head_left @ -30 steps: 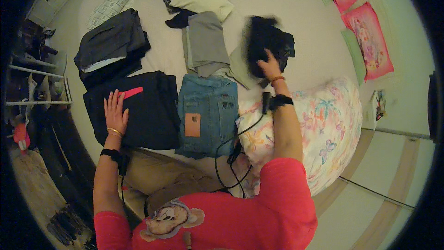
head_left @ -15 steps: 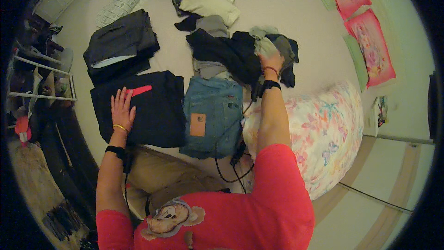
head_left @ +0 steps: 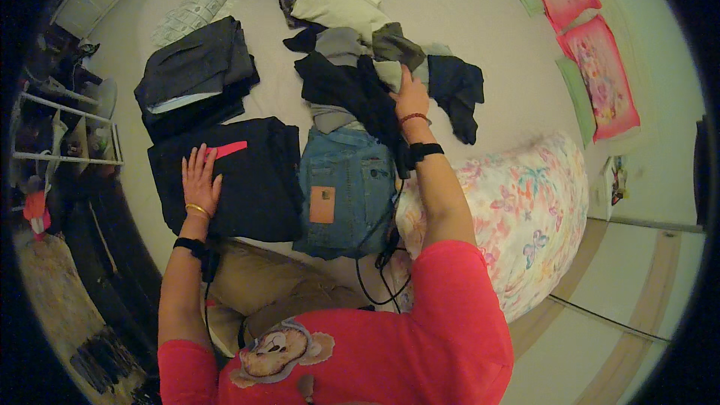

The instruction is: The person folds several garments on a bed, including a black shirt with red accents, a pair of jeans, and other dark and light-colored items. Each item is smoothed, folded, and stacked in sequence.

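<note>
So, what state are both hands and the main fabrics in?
Flat rectangular black cloth garment: folded
Left hand: spread open on it
Blue denim jeans: folded
Right hand: fingers at a small pale grey-green cloth, grip unclear
Long black cloth garment: rumpled
Cream cloth garment: loosely folded
White floral fabric bundle: heaped

Home bedroom: bed [head_left: 517,90], pink pillows [head_left: 602,79], floral bedding [head_left: 517,217]; probably shelving [head_left: 45,156], dim left edge.
</note>
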Demonstrator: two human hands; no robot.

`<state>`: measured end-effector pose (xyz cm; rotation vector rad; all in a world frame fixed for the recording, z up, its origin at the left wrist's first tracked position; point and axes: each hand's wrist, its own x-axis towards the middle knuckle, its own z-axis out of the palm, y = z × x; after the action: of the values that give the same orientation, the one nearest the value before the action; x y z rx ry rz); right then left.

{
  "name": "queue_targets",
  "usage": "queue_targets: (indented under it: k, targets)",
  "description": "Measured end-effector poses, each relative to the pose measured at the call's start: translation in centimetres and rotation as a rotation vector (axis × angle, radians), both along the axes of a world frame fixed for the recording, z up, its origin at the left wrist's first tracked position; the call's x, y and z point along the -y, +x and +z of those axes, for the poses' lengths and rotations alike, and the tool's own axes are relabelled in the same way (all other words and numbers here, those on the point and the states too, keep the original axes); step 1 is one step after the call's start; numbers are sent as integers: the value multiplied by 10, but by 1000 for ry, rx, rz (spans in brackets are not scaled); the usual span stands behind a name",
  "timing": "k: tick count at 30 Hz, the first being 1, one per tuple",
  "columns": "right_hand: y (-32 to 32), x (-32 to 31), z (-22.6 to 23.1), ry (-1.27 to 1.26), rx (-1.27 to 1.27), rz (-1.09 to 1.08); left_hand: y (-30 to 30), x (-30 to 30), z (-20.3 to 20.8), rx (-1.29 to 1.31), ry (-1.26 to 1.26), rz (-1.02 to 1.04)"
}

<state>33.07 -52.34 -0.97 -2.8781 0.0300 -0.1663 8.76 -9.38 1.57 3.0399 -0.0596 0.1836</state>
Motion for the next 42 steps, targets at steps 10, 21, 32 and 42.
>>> queue_targets:
  k: [10, 21, 32, 42]
  targets:
    - [-7, 146, 31, -213, -244, -655, -3, -5, -5, -12, 47, 15]
    - [13, -65, -43, 149, -210, 105, -5, -4, -8, 32, 35, 28]
    - [8, 116, 40, 60, 93, -411, -5, -11, -17, 30, 39, 2]
    - [-99, 11, -43, 308, -879, -140, -15, -4, -14, -6, 56, 75]
